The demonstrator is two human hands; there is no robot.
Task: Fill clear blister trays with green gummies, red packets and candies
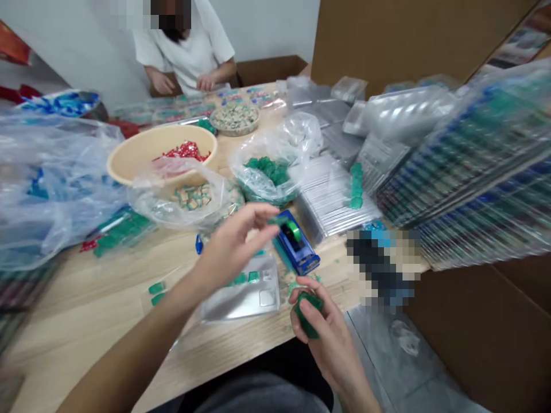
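Observation:
My left hand (236,241) reaches over the table to a blue tape dispenser (306,257) with a bright green roll in it. Its thumb and fingertips come close together around a small green bit too blurred to name. Near the table's front edge, my right hand (329,330) is closed around a dark green object (309,315), its thumb on top; fingers hide part of its shape. Below my left forearm and hand lies a clear plastic tray (245,310) with small green pieces (253,277) in it. More green pieces (156,288) lie to the left.
Behind are a cream basin (124,152) with red pieces, clear bags holding green pieces (269,170) and tan-green pieces (193,196), and a stack of clear trays (322,198). Tall stacks of filled packs (482,166) rise at right. A person (187,57) sits opposite.

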